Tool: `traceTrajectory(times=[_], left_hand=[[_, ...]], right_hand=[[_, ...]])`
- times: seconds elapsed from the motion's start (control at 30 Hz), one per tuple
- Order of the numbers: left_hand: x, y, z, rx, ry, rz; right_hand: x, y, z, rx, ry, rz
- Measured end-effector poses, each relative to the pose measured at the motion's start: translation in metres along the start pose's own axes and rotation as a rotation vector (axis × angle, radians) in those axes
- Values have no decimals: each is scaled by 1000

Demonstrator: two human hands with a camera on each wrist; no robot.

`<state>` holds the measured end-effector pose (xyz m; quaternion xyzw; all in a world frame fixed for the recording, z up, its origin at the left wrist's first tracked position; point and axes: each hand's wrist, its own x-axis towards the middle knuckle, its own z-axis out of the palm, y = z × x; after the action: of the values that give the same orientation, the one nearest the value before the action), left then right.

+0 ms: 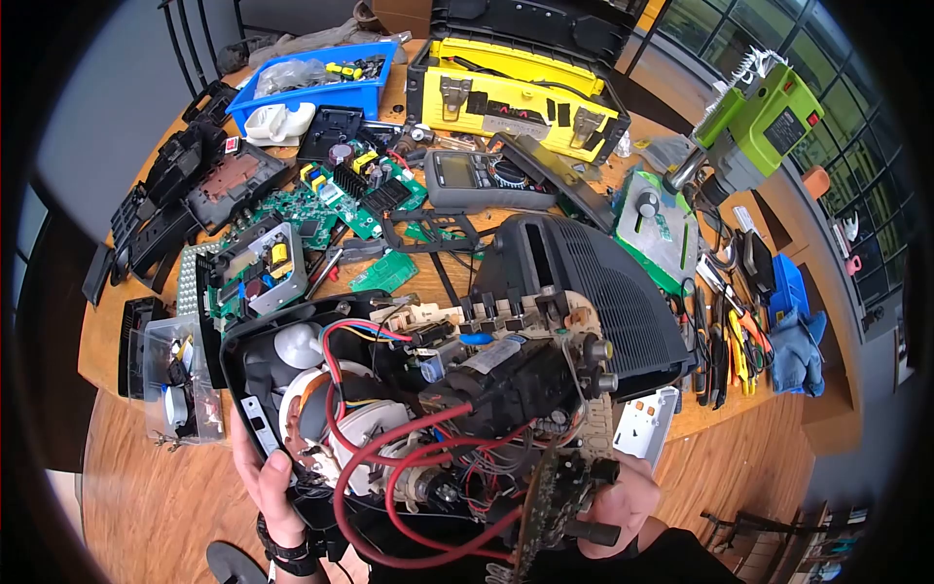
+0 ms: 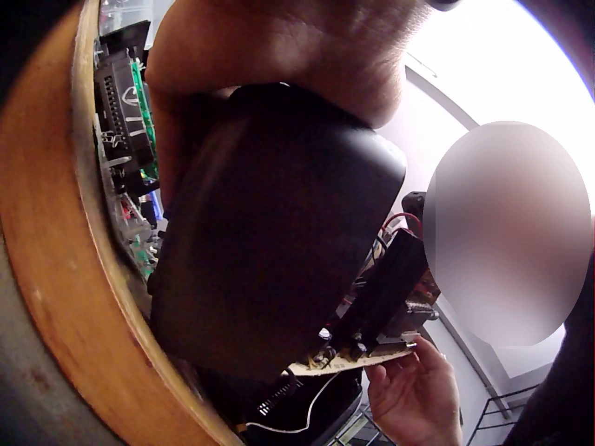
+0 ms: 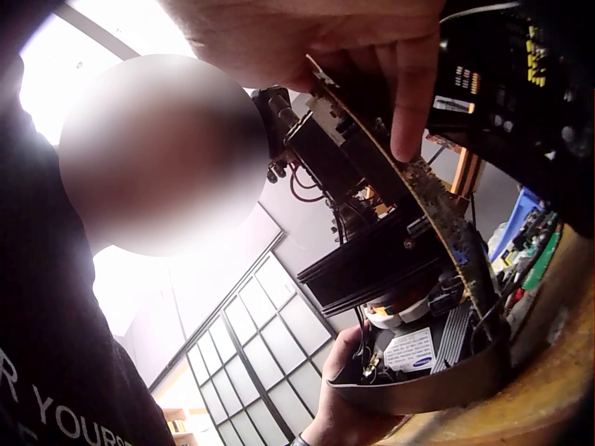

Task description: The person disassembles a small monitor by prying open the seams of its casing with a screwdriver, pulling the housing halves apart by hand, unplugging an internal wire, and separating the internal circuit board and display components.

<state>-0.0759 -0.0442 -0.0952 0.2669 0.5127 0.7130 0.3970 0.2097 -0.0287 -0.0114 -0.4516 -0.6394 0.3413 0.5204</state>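
Note:
A black monitor-like housing (image 1: 233, 365) holds a white-and-copper coil assembly (image 1: 331, 419) with red cables (image 1: 355, 477). My left hand (image 1: 268, 487) grips the housing's left side, thumb over its rim; the right wrist view shows that hand (image 3: 344, 400) under the housing's edge. A circuit board (image 3: 432, 204) with a black transformer (image 1: 496, 389) stands tilted out of the housing. My right hand (image 1: 623, 506) holds the board's edge, partly hidden behind it in the head view; in the left wrist view its fingers (image 2: 423, 358) pinch that edge.
Behind lie a black vented cover (image 1: 603, 292), a multimeter (image 1: 486, 180), green circuit boards (image 1: 384, 273) and a yellow toolbox (image 1: 506, 102). A blue bin (image 1: 316, 83) stands back left, a clear box (image 1: 161, 389) front left. Hand tools (image 1: 735, 341) and a green power tool (image 1: 769, 122) are at right.

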Motion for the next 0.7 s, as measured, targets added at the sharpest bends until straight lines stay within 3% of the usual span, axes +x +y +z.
traceTrajectory(times=[0.07, 0.3, 0.53, 0.6, 0.63, 0.67, 0.7], left_hand=[[-1, 1, -1, 23, 3, -6], [-2, 0, -6, 83, 22, -23], [4, -15, -38, 178, -15, -84], [5, -28, -64, 594, -135, 102], [3, -25, -57, 323, 16, -59], [13, -25, -46, 89, -47, -61], [16, -29, -47, 120, -67, -5]], right_hand=[[2, -3, -3, 14, -62, 17], [0, -4, -1, 27, -28, 57], [-2, 1, 4, 69, -15, -29], [-2, 1, 13, 93, 25, -57], [2, -1, 21, 43, 94, -114], [6, -4, 26, -2, 168, -167], [9, -7, 8, 14, -66, -103]])
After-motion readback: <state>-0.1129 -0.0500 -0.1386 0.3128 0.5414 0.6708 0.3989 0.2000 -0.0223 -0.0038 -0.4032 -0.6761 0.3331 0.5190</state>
